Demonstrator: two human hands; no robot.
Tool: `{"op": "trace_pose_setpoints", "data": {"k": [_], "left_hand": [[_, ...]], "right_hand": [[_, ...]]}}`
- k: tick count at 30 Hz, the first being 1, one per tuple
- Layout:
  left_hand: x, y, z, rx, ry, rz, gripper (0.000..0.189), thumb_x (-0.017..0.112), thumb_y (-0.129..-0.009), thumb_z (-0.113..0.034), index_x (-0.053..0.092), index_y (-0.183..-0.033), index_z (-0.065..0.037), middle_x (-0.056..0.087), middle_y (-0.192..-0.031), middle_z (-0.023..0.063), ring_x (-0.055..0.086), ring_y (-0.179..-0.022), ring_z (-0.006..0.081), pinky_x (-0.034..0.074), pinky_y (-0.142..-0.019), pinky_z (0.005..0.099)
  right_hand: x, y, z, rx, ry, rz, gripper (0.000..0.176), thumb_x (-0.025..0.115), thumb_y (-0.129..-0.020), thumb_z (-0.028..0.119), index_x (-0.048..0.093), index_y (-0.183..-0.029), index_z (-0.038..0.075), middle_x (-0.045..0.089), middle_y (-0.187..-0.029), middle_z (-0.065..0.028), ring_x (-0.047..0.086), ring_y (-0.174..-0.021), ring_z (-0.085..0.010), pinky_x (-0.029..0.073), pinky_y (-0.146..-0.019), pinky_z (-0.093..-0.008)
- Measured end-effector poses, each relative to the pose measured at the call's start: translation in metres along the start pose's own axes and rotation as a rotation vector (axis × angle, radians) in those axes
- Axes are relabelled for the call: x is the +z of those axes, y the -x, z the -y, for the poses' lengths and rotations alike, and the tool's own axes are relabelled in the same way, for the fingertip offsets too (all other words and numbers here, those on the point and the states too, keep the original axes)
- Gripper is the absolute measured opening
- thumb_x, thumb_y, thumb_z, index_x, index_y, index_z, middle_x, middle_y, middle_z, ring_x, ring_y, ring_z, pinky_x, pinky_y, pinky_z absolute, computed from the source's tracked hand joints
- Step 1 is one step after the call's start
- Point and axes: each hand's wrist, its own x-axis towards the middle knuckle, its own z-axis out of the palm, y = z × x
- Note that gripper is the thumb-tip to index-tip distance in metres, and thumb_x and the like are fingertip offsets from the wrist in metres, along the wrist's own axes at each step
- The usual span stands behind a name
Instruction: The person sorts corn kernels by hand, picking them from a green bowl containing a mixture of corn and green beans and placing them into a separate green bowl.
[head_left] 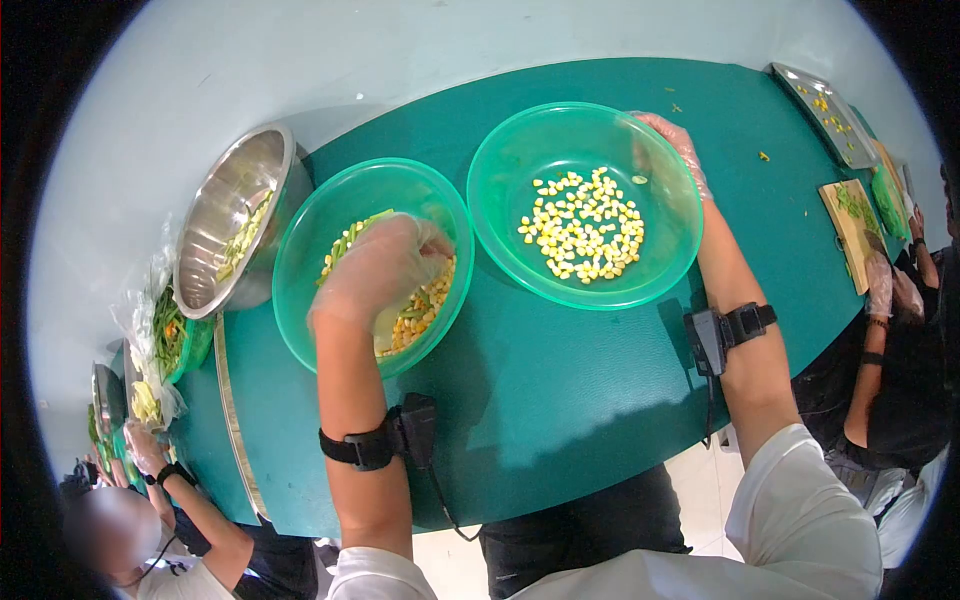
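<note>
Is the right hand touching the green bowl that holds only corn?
Touching. The head view shows the right hand with its fingers curled over the far rim of the corn bowl.

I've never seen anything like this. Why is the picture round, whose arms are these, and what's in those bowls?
There is no machine here. A person wears one camera on the head, looking down, and its wide lens bends the edges. The two gloved arms are that person's own, each with a black wrist band. The left hand reaches into the left green bowl, over mixed corn and green bean pieces; whether it has closed on any is hidden. The right hand has a grip on the far rim of the right green bowl, which holds only corn kernels. Both bowls stand on a green table, with a steel bowl at the left. A co-worker works nearby.
</note>
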Motion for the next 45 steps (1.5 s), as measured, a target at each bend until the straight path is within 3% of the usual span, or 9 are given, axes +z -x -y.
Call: {"op": "trace_pose_setpoints", "data": {"k": [9, 18, 21, 24, 27, 33, 36, 42, 45], "left_hand": [[-0.002, -0.001, 0.0, 0.04, 0.01, -0.101, 0.02, 0.067, -0.093, -0.013, 0.075, -0.108, -0.002, 0.073, -0.096, 0.0227, 0.072, -0.09, 0.0372, 0.055, -0.081, 0.0457], [0.003, -0.006, 0.009, 0.042, 0.113, -0.225, 0.018, 0.071, -0.092, -0.014, 0.075, -0.104, -0.002, 0.072, -0.09, 0.0219, 0.071, -0.083, 0.0356, 0.055, -0.079, 0.0436], [-0.002, -0.005, 0.004, 0.019, 0.099, -0.219, 0.018, 0.073, -0.091, -0.013, 0.073, -0.102, 0.002, 0.073, -0.085, 0.0137, 0.069, -0.08, 0.02, 0.054, -0.079, 0.0347], [-0.004, -0.006, 0.002, 0.09, 0.034, -0.351, 0.019, 0.072, -0.094, -0.015, 0.072, -0.101, 0.003, 0.074, -0.086, 0.0099, 0.065, -0.078, 0.0154, 0.054, -0.078, 0.0343], [-0.003, -0.007, -0.001, 0.047, 0.258, -0.424, 0.02, 0.072, -0.097, -0.017, 0.072, -0.104, 0.001, 0.074, -0.089, 0.0042, 0.061, -0.079, 0.012, 0.053, -0.078, 0.0315], [-0.003, -0.006, -0.012, 0.332, 0.669, -0.306, 0.017, 0.072, -0.101, -0.016, 0.073, -0.112, -0.002, 0.069, -0.092, -0.0027, 0.059, -0.084, 0.0085, 0.051, -0.079, 0.0266], [0.0, -0.009, -0.007, 0.354, 0.529, -0.327, 0.019, 0.071, -0.101, -0.014, 0.073, -0.114, -0.001, 0.07, -0.095, -0.0011, 0.06, -0.087, 0.0078, 0.052, -0.081, 0.0268], [-0.003, -0.009, 0.014, 0.053, 0.059, -0.237, 0.024, 0.073, -0.093, -0.014, 0.075, -0.111, 0.002, 0.073, -0.088, 0.0104, 0.068, -0.085, 0.0141, 0.055, -0.082, 0.0321], [-0.001, -0.004, 0.014, 0.009, 0.05, -0.066, 0.026, 0.076, -0.086, -0.018, 0.075, -0.105, 0.001, 0.075, -0.093, 0.0162, 0.07, -0.082, 0.0295, 0.055, -0.081, 0.0379]], "right_hand": [[0.0, 0.0, -0.001, -0.001, 0.046, 0.003, 0.019, 0.064, -0.104, 0.02, 0.075, -0.114, 0.008, 0.062, -0.081, 0.008, 0.053, -0.07, -0.0026, 0.043, -0.063, -0.019], [-0.002, 0.0, -0.002, -0.004, -0.024, 0.022, 0.018, 0.069, -0.099, 0.018, 0.076, -0.113, 0.007, 0.063, -0.08, 0.0059, 0.053, -0.07, -0.0045, 0.043, -0.063, -0.0217], [-0.002, 0.002, -0.001, -0.031, 0.04, 0.025, 0.017, 0.069, -0.099, 0.018, 0.076, -0.111, 0.008, 0.063, -0.08, 0.0061, 0.053, -0.069, -0.0046, 0.043, -0.063, -0.0216], [-0.003, 0.0, -0.001, 0.005, -0.008, 0.022, 0.017, 0.069, -0.099, 0.019, 0.076, -0.11, 0.008, 0.063, -0.08, 0.0061, 0.053, -0.069, -0.0045, 0.043, -0.063, -0.0214], [-0.001, -0.001, 0.0, 0.044, -0.077, -0.004, 0.016, 0.069, -0.099, 0.019, 0.077, -0.11, 0.009, 0.063, -0.08, 0.0061, 0.053, -0.069, -0.0043, 0.043, -0.062, -0.0211], [-0.002, 0.001, -0.001, 0.019, 0.003, 0.006, 0.017, 0.068, -0.1, 0.018, 0.076, -0.112, 0.009, 0.063, -0.081, 0.0062, 0.053, -0.07, -0.004, 0.043, -0.063, -0.0207], [-0.007, 0.001, -0.002, -0.024, 0.063, 0.048, 0.018, 0.068, -0.1, 0.017, 0.075, -0.114, 0.008, 0.063, -0.082, 0.0061, 0.054, -0.071, -0.0036, 0.043, -0.063, -0.0206], [-0.004, 0.0, -0.002, -0.025, 0.027, 0.039, 0.019, 0.068, -0.1, 0.017, 0.075, -0.115, 0.007, 0.063, -0.083, 0.0061, 0.054, -0.072, -0.0032, 0.044, -0.063, -0.0203], [-0.003, -0.001, -0.003, 0.003, -0.009, 0.005, 0.019, 0.068, -0.099, 0.017, 0.075, -0.113, 0.007, 0.064, -0.082, 0.0057, 0.055, -0.071, -0.0037, 0.044, -0.063, -0.0205]]}}
